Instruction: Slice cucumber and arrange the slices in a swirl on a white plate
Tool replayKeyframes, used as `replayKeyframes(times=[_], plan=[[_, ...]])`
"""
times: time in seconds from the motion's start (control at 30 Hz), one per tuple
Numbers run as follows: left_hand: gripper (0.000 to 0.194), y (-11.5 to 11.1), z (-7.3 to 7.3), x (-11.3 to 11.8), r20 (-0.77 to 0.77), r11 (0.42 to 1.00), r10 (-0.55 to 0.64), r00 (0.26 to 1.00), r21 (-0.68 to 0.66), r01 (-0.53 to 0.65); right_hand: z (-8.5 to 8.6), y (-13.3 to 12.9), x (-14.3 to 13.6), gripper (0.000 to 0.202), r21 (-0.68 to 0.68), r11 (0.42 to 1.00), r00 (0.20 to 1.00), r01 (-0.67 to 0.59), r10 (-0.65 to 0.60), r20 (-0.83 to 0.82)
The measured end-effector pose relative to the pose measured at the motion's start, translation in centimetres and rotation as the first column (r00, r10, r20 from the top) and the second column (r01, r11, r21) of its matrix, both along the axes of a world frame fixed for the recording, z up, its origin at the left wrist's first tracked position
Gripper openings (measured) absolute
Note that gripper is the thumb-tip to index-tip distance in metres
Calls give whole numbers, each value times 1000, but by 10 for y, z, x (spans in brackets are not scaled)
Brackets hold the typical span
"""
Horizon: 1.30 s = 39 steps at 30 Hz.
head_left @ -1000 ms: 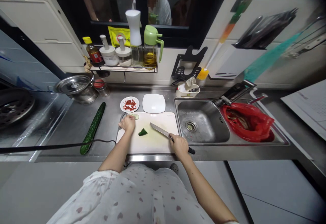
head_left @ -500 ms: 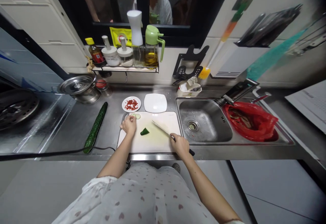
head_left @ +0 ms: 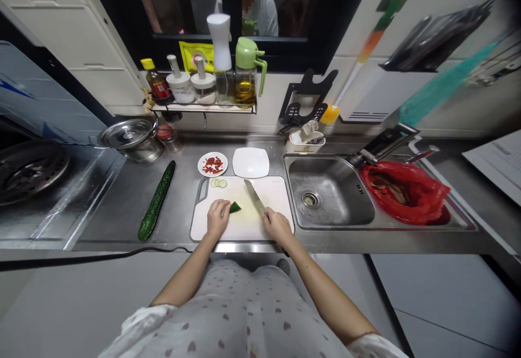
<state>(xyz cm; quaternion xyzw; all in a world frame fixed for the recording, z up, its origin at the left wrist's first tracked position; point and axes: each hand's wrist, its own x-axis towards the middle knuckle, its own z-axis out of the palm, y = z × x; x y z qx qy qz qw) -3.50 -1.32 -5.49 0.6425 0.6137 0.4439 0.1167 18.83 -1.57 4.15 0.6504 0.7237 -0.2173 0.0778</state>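
Note:
A dark green piece of cucumber [head_left: 235, 207] lies on the white cutting board [head_left: 240, 230]. The curled fingers of my left hand [head_left: 218, 219] close around its left end and hide that part. My right hand [head_left: 278, 225] grips a kitchen knife [head_left: 254, 195] by the handle; the blade points away from me and to the left, low over the board to the right of the piece. Several thin cucumber slices [head_left: 218, 183] rest at the board's upper left. A whole cucumber [head_left: 157, 200] lies on the steel counter left of the board.
Behind the board stand a small plate of chopped red pieces [head_left: 212, 164] and a white square plate [head_left: 251, 162]. To the right is the sink [head_left: 329, 195] with a red plastic bag [head_left: 407, 195]. A lidded pot [head_left: 134, 136] and a seasoning shelf [head_left: 203, 109] are farther back.
My left hand has come from the cucumber slices toward me and right, to the cucumber piece. The knife blade now points more directly away from me. The slices are uncovered.

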Motion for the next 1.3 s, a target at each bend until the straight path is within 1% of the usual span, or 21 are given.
replayKeyframes(times=[0.1,0.27,0.57,0.8,1.03,1.3], plan=[[17,-3,-1,5,-6,999,-33,999,23,33,2,-2,-8,32,-16,998,998,-55,55,9],[18,-7,-3,13,4,998,-36,999,41,36,4,-6,-16,32,-8,995,995,-101,101,18],[21,-7,-5,14,-4,997,-59,998,47,59,10,-12,-25,33,-13,987,987,-160,160,32],[20,-6,-12,12,-37,995,-82,996,60,84,14,-13,-31,33,-16,983,983,-181,181,38],[21,-5,-17,11,-39,995,-87,995,45,88,11,-12,-34,31,-2,979,978,-206,206,46],[22,-5,-16,11,-66,994,-97,993,42,100,11,-12,-36,32,-7,979,978,-203,203,42]])
